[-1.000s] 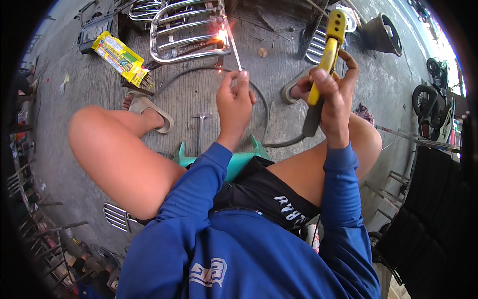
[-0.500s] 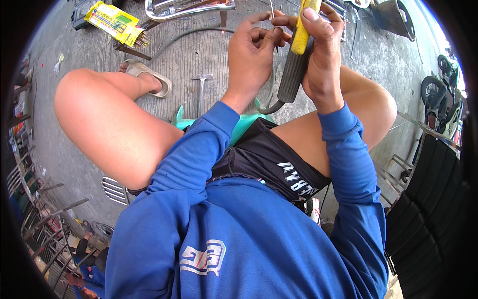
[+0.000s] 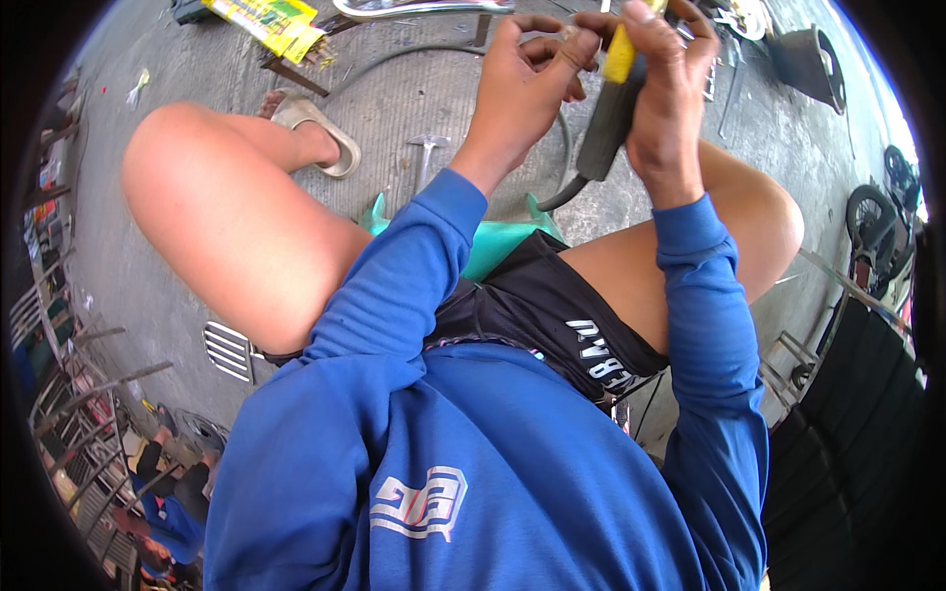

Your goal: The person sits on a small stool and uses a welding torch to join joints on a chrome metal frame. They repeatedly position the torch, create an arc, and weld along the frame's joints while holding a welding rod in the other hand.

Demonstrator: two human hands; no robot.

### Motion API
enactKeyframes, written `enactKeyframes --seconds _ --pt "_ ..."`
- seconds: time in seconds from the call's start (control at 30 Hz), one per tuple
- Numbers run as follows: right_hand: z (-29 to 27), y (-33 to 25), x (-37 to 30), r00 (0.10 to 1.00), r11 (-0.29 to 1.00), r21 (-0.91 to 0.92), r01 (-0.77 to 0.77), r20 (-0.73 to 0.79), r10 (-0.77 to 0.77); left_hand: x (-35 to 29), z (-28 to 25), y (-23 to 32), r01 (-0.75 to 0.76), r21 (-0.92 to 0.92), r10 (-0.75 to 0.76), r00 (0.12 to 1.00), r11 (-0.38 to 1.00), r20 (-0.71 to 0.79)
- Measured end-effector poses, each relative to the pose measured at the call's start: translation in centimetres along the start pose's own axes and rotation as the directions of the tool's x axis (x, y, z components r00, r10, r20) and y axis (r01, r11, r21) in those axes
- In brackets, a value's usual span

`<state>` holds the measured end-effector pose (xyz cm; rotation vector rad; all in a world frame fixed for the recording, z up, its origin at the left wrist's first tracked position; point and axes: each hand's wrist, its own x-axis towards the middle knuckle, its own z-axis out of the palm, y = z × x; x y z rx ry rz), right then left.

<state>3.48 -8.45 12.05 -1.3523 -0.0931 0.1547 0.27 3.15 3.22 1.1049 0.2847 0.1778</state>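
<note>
My right hand (image 3: 670,108) is wrapped round a welding electrode holder (image 3: 611,128) with a dark ribbed handle and a yellow lever. Its cable bends away from the handle's lower end; its upper end runs out of the picture. Close beside it, at the top edge, my left hand (image 3: 532,94) has thumb and fingers pinched together. What those fingers hold is hidden. A small metal hammer (image 3: 428,148) lies on the concrete below my left hand. Under me shows a green plastic stool (image 3: 488,246).
A yellow packet of rods (image 3: 266,25) lies on a metal frame at the upper left. A chromed tube frame (image 3: 414,8) is ahead, a dark bucket (image 3: 808,64) at the upper right. Motorcycles (image 3: 872,222) and a black padded panel (image 3: 847,443) are at right. Another person (image 3: 172,502) is at lower left.
The view has shifted, so the floor things sit higher and further right. Both hands appear higher and further right, still close together. The thin rod by my left fingers no longer shows.
</note>
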Motion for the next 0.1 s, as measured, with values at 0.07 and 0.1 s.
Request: enactKeyframes --seconds 0.07,0.1 --pt "-0.24 -0.11 0.88 0.996 0.994 -0.062 0.094 0.005 -0.094 1.14 0.41 -0.68 -0.066 0.114 0.086 0.98 0.991 -0.18" --pt "-0.03 0.39 0.77 0.996 0.995 -0.054 0.087 0.008 -0.087 1.02 -0.28 -0.94 -0.063 0.122 0.085 0.979 0.991 -0.187"
